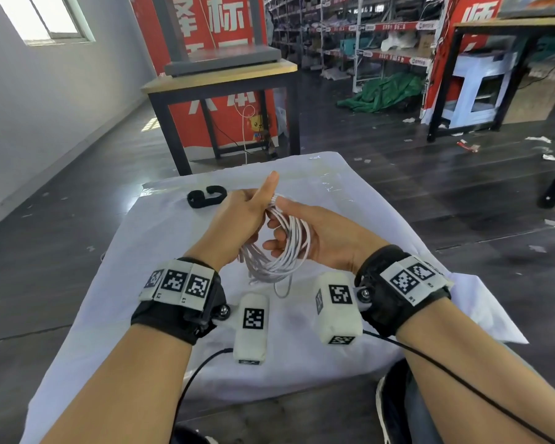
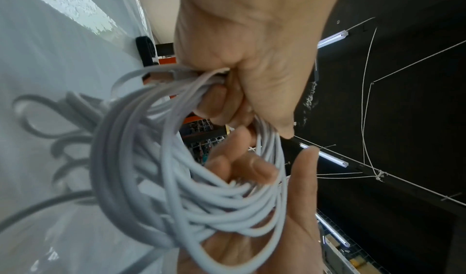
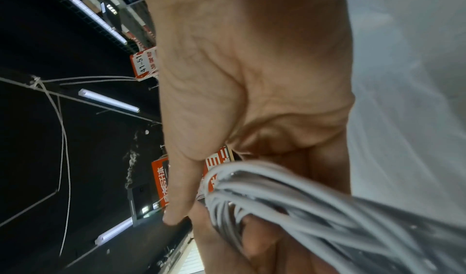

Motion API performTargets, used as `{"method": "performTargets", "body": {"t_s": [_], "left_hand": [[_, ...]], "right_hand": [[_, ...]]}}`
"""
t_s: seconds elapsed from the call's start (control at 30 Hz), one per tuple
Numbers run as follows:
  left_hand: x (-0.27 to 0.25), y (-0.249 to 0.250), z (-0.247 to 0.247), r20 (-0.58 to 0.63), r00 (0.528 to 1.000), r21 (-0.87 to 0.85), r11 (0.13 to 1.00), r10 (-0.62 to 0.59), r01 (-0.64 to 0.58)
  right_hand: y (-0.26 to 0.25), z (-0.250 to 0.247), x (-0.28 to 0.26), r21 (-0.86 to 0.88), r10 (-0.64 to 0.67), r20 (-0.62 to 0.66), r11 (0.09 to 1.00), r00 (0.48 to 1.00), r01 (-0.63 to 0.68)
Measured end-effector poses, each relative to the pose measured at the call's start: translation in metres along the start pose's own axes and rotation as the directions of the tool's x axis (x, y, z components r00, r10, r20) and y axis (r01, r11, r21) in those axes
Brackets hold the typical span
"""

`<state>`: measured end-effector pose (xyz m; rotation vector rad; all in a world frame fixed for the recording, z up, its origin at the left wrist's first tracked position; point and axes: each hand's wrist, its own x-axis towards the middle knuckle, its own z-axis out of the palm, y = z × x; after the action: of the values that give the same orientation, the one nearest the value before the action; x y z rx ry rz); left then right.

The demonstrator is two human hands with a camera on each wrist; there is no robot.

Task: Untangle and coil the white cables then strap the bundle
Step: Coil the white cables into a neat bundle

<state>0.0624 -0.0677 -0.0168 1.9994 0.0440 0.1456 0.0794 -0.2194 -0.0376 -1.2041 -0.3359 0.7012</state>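
A coil of white cables (image 1: 279, 264) hangs above the white-covered table (image 1: 160, 251), held between both hands. My left hand (image 1: 244, 216) grips the top of the coil with curled fingers, its thumb sticking straight up. My right hand (image 1: 301, 229) has its fingers curled through the loop from the right. In the left wrist view the left hand (image 2: 227, 90) clamps the cables (image 2: 156, 178) while the right hand's fingers (image 2: 252, 168) sit inside the ring. The right wrist view shows the right hand (image 3: 252, 98) above the strands (image 3: 315, 208). A black strap (image 1: 205, 197) lies on the cloth to the far left.
One loose cable loop (image 1: 282, 290) droops from the coil toward the cloth. A wooden-topped table with black legs (image 1: 218, 78) stands just behind. Warehouse shelves (image 1: 365, 27) fill the back, and a shoe (image 1: 385, 405) shows at the table's near right edge.
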Motion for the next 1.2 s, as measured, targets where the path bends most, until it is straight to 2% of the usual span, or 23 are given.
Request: {"method": "performTargets", "body": {"t_s": [0.2, 0.3, 0.43, 0.53, 0.7, 0.87, 0.97, 1.1, 1.13, 1.2], "left_hand": [[0.001, 0.0, 0.008, 0.029, 0.998, -0.006, 0.999, 0.049, -0.049], [0.003, -0.003, 0.01, 0.011, 0.997, -0.038, 0.997, 0.075, -0.074], [0.007, -0.008, 0.011, 0.015, 0.997, -0.071, 0.994, 0.078, -0.077], [0.006, -0.009, 0.011, 0.066, 0.995, -0.153, 0.986, 0.073, -0.062], [0.007, -0.009, 0.008, 0.092, 0.992, -0.176, 0.982, 0.083, -0.066], [0.009, -0.014, 0.01, 0.05, 0.992, -0.171, 0.979, 0.12, -0.109], [0.01, -0.014, 0.012, 0.05, 0.993, -0.142, 0.985, 0.103, -0.095], [0.026, -0.012, 0.005, 0.095, 0.994, -0.009, 0.999, 0.049, -0.049], [0.037, -0.016, -0.001, 0.075, 0.997, 0.01, 1.0, 0.026, -0.027], [0.067, -0.033, -0.016, -0.043, 0.999, 0.122, 0.992, -0.032, 0.037]], "right_hand": [[-0.002, 0.002, 0.003, 0.177, 0.06, 0.053, 0.982, 0.997, -0.068], [-0.002, 0.005, 0.004, 0.166, 0.022, 0.091, 0.985, 0.996, -0.037], [-0.005, 0.006, 0.004, 0.216, 0.001, 0.048, 0.976, 0.999, -0.011], [-0.005, 0.007, 0.005, 0.266, 0.0, 0.104, 0.964, 0.995, -0.028], [-0.009, 0.006, 0.007, 0.251, 0.053, 0.142, 0.964, 0.989, -0.087], [-0.01, 0.009, 0.009, 0.133, 0.051, -0.03, 0.99, 0.998, -0.047], [-0.012, 0.01, 0.011, 0.142, 0.054, -0.078, 0.989, 0.996, -0.042], [-0.017, 0.003, 0.017, 0.182, 0.012, -0.182, 0.983, 0.983, 0.022], [-0.018, 0.0, 0.019, 0.191, -0.004, -0.227, 0.98, 0.974, 0.048], [-0.019, -0.007, 0.022, 0.196, -0.038, -0.321, 0.975, 0.946, 0.106]]}}
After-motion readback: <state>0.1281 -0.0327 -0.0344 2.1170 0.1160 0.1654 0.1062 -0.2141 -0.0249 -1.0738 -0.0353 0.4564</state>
